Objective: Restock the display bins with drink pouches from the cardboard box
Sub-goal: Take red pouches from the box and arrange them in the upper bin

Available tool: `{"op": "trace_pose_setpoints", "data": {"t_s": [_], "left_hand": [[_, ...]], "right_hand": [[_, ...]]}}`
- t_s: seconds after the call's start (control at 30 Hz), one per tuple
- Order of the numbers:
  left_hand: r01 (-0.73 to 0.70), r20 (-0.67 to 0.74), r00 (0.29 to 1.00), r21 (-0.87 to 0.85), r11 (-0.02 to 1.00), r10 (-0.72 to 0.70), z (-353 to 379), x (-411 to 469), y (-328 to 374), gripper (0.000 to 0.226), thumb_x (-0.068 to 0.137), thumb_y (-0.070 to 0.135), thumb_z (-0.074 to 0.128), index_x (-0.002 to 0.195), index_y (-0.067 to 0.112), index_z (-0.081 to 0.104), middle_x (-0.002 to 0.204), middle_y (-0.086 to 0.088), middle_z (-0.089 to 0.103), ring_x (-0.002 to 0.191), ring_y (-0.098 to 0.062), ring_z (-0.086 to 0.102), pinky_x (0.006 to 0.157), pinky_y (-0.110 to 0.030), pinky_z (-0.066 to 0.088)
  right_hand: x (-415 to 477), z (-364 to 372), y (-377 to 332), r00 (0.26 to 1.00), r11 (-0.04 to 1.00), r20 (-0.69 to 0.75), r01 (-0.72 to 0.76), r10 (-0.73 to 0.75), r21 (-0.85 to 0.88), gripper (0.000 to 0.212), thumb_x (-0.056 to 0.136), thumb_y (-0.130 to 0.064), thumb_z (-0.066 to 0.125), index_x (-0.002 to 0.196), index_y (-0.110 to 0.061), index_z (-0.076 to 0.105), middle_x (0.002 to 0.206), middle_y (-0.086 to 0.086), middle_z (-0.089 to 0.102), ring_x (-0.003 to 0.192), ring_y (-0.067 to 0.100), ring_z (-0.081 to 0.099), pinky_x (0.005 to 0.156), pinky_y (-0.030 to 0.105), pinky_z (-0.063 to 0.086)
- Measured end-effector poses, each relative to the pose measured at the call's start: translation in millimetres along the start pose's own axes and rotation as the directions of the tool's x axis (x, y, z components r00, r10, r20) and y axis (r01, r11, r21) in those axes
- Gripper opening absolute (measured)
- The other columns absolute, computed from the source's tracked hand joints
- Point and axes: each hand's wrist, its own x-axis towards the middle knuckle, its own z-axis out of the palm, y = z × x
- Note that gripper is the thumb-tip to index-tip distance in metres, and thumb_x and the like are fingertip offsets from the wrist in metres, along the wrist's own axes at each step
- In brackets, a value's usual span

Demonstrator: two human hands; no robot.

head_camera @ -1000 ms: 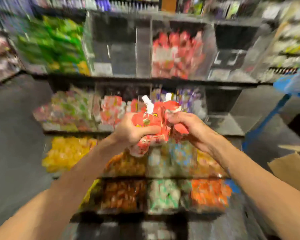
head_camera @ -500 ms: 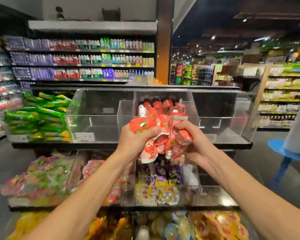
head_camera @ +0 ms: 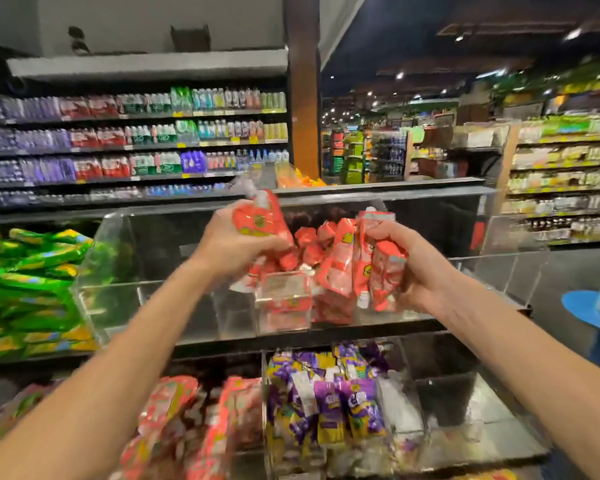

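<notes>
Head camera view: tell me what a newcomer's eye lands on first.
Dead centre, the left hand and the right hand each grip a bunch of red pouches over the clear bin on the upper shelf. Bright green packets are piled at far left, and purple pouches fill a bin on the shelf below.
</notes>
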Motion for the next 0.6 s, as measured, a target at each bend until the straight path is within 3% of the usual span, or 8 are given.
{"op": "trace_pose_setpoints", "data": {"t_s": [0.1,0.2,0.3,0.4,0.47,0.53,0.6], "left_hand": [[0.030,0.056,0.998,0.110,0.993,-0.037,-17,39,-15,0.050,0.055,0.025,0.097,0.093,0.022,0.066,0.083,0.005,0.075,0.075,-0.008,0.069,0.074,-0.028,0.054],[0.017,0.214,0.974,0.249,0.968,-0.072,-9,59,-28,0.044,0.051,0.032,0.097,0.084,0.022,0.070,0.079,0.004,0.075,0.075,-0.012,0.069,0.077,-0.038,0.056],[0.028,0.347,0.923,0.365,0.931,-0.164,13,66,-33,0.043,0.051,0.036,0.096,0.084,0.022,0.072,0.079,0.004,0.075,0.080,-0.017,0.072,0.083,-0.046,0.059],[0.059,0.391,0.882,0.461,0.886,-0.262,30,73,-31,0.047,0.053,0.038,0.094,0.086,0.011,0.074,0.079,-0.002,0.075,0.077,-0.021,0.072,0.082,-0.049,0.059],[0.145,0.378,0.850,0.500,0.854,-0.366,33,79,-27,0.055,0.051,0.040,0.094,0.089,0.006,0.074,0.084,-0.007,0.076,0.082,-0.025,0.074,0.084,-0.050,0.059],[0.271,0.301,0.826,0.528,0.805,-0.476,32,83,-24,0.071,0.044,0.047,0.096,0.098,0.009,0.072,0.089,-0.007,0.077,0.082,-0.023,0.075,0.082,-0.047,0.061],[0.374,0.221,0.812,0.513,0.772,-0.540,34,87,-23,0.084,0.043,0.051,0.096,0.110,0.009,0.065,0.096,-0.008,0.076,0.080,-0.023,0.075,0.077,-0.044,0.063]], "right_hand": [[13,-7,-11,1.000,0.999,-0.013,0.017,-0.018,-0.031,0.034,0.081,-0.031,0.065,0.109,-0.013,0.072,0.096,0.010,0.075,0.080,0.025,0.072,0.071,0.035,0.060],[24,-13,-15,1.000,0.999,-0.020,-0.007,0.007,-0.035,0.026,0.085,-0.033,0.060,0.098,-0.013,0.072,0.087,0.009,0.076,0.068,0.022,0.073,0.055,0.031,0.058],[36,-16,-18,0.999,0.997,-0.015,-0.031,0.030,-0.077,0.027,0.087,-0.035,0.060,0.102,-0.014,0.070,0.092,0.009,0.077,0.071,0.022,0.074,0.062,0.033,0.057],[52,-20,-21,0.999,0.993,0.001,-0.049,0.049,-0.112,0.033,0.084,-0.037,0.063,0.109,-0.015,0.069,0.101,0.008,0.076,0.081,0.024,0.074,0.070,0.036,0.056],[60,-22,-25,0.998,0.993,0.032,-0.059,0.063,-0.103,0.031,0.085,-0.035,0.064,0.108,-0.014,0.069,0.097,0.007,0.077,0.079,0.023,0.075,0.065,0.034,0.058],[67,-26,-31,0.995,0.994,0.080,-0.057,0.064,-0.089,0.021,0.089,-0.031,0.062,0.097,-0.013,0.069,0.084,0.006,0.077,0.066,0.019,0.074,0.051,0.028,0.057],[74,-29,-34,0.991,0.994,0.113,-0.054,0.065,-0.100,0.018,0.091,-0.030,0.060,0.089,-0.015,0.068,0.078,0.004,0.075,0.061,0.017,0.072,0.048,0.026,0.055]]}}
